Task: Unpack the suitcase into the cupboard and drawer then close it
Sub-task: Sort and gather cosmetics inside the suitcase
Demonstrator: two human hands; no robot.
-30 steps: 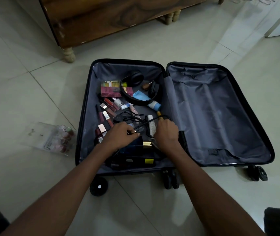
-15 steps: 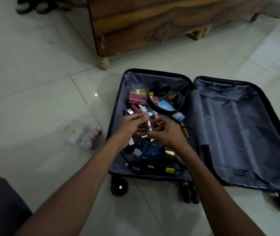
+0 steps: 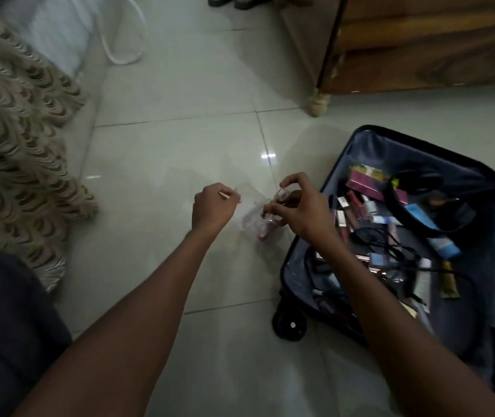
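While the suitcase (image 3: 390, 236) lies open on the floor (image 3: 180, 139) at my right, its near half crowded with lipsticks, small boxes, a black cable (image 3: 390, 251) and headphones (image 3: 420, 188), I work just beside its left edge over a clear plastic pouch (image 3: 252, 215) of small pink cosmetics. My right hand (image 3: 297, 206) is the nearer one to the case, touching the pouch's right end, its fingers (image 3: 288, 179) pinched around a small pinkish item at the mouth; I cannot tell exactly what it is. My left hand (image 3: 213, 206) is closed on the pouch's left edge, with a thin pale stick or tab poking from the fist. The pouch's long axis runs roughly between my two hands, left to right. The wooden cupboard (image 3: 420, 46) stands beyond the case, well apart from my hands, so I judge anything bagged now must travel up and right.

A second ago both hands were down inside the case among the cable and tubes, and the pouch lay untouched on the floor to the left; my view has swung left since, bringing a patterned cloth (image 3: 14, 145) into sight.
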